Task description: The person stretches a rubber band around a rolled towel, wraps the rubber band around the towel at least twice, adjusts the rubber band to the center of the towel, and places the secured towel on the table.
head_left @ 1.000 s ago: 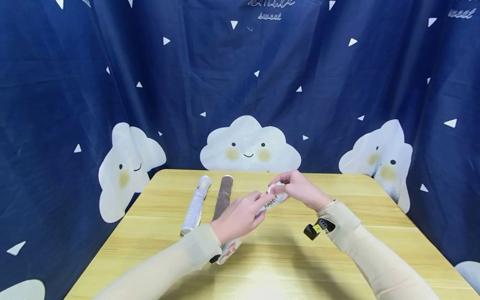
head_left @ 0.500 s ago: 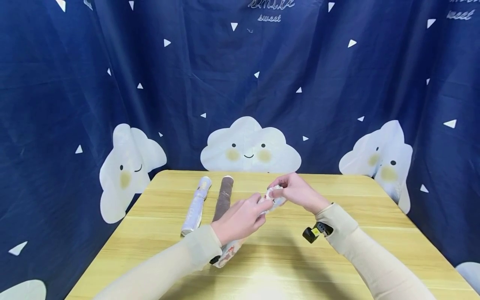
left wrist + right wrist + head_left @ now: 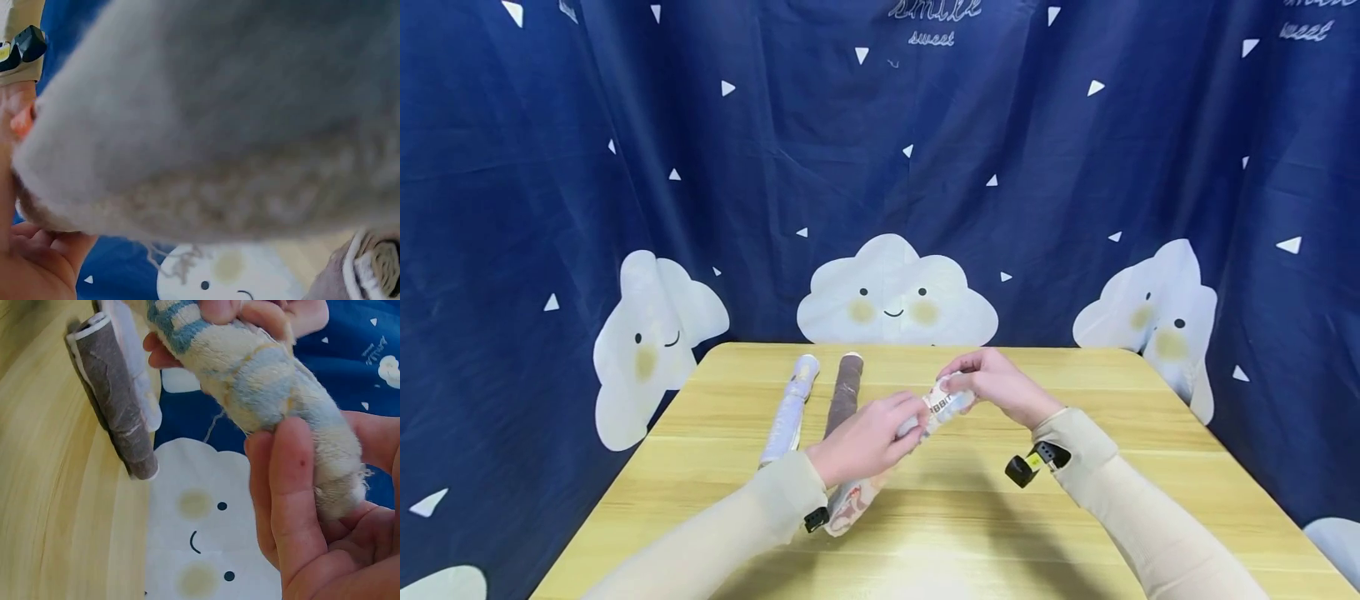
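Observation:
Both hands hold a rolled towel (image 3: 950,402) in the air over the table, slanting from upper right to lower left. It has printed letters on a pale ground, with blue and white fuzzy stripes showing in the right wrist view. My right hand (image 3: 1003,387) pinches its far end between thumb and fingers. My left hand (image 3: 872,435) grips it farther down, fingers curled over the top. The towel's near end, with a reddish print, hangs out below the left wrist. Close up, the towel (image 3: 206,131) fills most of the left wrist view, blurred.
A brown rolled towel (image 3: 846,392) and a lavender rolled towel (image 3: 790,412) lie side by side on the wooden table (image 3: 1075,500), left of the hands. Behind the table hangs a dark blue curtain (image 3: 820,125) printed with clouds.
My left hand has shifted slightly left and down along the towel, uncovering printed letters that its fingers hid half a second ago. My right hand stays at the far end.

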